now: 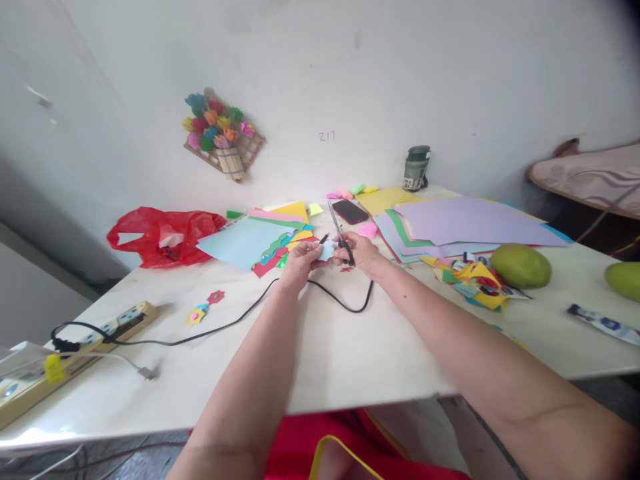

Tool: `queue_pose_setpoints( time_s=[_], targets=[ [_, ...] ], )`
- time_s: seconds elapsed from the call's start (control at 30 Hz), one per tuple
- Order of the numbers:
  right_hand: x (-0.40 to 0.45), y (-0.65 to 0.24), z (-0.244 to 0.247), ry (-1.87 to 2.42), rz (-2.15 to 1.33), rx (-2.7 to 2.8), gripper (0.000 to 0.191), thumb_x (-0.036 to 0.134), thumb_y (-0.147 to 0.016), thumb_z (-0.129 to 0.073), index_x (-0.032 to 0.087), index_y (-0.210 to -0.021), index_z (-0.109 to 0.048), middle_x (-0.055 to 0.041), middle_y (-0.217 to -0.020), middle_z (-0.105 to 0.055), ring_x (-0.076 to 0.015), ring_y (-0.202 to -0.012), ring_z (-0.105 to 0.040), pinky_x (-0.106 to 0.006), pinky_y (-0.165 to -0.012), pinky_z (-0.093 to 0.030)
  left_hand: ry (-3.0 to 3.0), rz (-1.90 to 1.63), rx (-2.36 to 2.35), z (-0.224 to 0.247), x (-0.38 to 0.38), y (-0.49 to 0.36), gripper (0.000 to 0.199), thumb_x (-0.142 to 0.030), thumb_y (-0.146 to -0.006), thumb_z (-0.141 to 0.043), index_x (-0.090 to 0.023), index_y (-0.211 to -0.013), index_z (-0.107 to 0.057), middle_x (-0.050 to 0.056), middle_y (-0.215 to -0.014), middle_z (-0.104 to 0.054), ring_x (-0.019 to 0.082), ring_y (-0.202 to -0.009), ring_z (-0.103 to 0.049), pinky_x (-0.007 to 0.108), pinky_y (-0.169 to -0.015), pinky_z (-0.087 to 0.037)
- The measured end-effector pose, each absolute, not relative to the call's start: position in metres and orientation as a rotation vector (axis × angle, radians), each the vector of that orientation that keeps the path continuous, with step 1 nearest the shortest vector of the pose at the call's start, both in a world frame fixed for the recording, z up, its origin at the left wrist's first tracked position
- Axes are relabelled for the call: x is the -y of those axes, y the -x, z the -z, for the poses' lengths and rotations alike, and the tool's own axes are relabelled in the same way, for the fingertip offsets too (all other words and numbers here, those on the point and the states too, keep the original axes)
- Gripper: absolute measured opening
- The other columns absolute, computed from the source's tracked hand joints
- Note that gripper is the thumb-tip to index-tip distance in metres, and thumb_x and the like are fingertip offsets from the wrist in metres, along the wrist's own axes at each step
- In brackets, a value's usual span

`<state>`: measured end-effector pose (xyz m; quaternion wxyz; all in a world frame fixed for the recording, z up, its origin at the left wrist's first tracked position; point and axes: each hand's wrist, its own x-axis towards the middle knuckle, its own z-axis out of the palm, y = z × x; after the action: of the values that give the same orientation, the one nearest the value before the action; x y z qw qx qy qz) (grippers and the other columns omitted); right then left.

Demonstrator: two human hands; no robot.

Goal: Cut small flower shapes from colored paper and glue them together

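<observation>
My left hand point(301, 263) pinches a small piece of light blue paper point(327, 251) above the middle of the table. My right hand point(361, 253) is closed round the dark handles of a pair of scissors point(335, 221), whose blades point up and away from me. The blue paper lies between the two hands, close beside the scissors. Whether the blades touch it I cannot tell. Small red paper scraps point(346, 269) lie under the hands. To the left on the table rest small cut paper flowers, a red one point(216, 297) and a yellow one point(196, 315).
Coloured sheets point(245, 239) and a red plastic bag point(165, 233) are at left, more sheets point(460, 217) at right. A phone point(351, 212) and tumbler point(417, 168) stand behind. Right are paper scraps point(480, 283) and a green mango point(521, 265). A black cable point(200, 335) runs from a power strip point(120, 325).
</observation>
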<state>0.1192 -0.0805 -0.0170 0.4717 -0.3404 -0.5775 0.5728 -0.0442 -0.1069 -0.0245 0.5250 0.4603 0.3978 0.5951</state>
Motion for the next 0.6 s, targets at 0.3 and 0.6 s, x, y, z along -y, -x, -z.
queue_pose_setpoints(
  time_s=[0.3,0.6],
  targets=[
    [0.083,-0.126,0.014,0.888,-1.517,1.576,0.039,0.029,-0.059,-0.082,0.016,-0.087,-0.057,0.0023,-0.059,-0.063,-0.0080,-0.043,-0.055,-0.015,-0.034,-0.027,-1.076,-1.467,-0.975,0.022,0.105,0.045,0.043,-0.027,-0.055,-0.083,-0.015,-0.085,-0.055,-0.004,-0.059,-0.061,0.010,-0.052,-0.063,0.017,-0.046,-0.043],
    [0.076,-0.131,0.020,0.867,-1.503,1.725,0.037,0.039,-0.066,-0.077,0.016,-0.089,-0.058,-0.0005,-0.064,-0.063,-0.0089,-0.048,-0.056,-0.016,-0.034,-0.026,-0.997,-1.494,-0.933,0.022,0.104,0.048,0.037,-0.023,-0.050,-0.085,-0.014,-0.069,-0.054,-0.005,-0.055,-0.058,0.006,-0.049,-0.056,0.016,-0.048,-0.042]
  ],
)
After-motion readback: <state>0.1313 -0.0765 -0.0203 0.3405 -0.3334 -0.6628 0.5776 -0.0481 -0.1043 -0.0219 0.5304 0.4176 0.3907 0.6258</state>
